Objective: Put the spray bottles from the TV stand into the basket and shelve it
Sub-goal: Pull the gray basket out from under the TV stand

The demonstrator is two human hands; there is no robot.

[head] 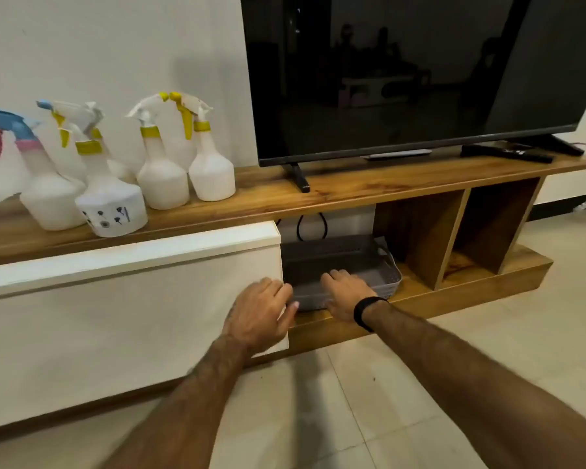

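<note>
Several white spray bottles stand on the left of the wooden TV stand top (335,189): one with a blue and pink trigger (48,194), one with a dotted label (110,201), and two with yellow collars (161,174) (211,167). A grey perforated basket (391,277) sits empty in the open shelf below the top. My left hand (261,311) touches the basket's front left corner, fingers curled at its rim. My right hand (345,292) lies over the front rim, fingers inside. Whether either hand has a firm hold is unclear.
A large black TV (403,72) stands on the top, with a remote (506,153) at its right foot. A white cabinet front (129,299) is left of the basket, open wooden compartments (454,231) are to the right, and black cables (310,226) hang behind. Tiled floor (352,401) lies below.
</note>
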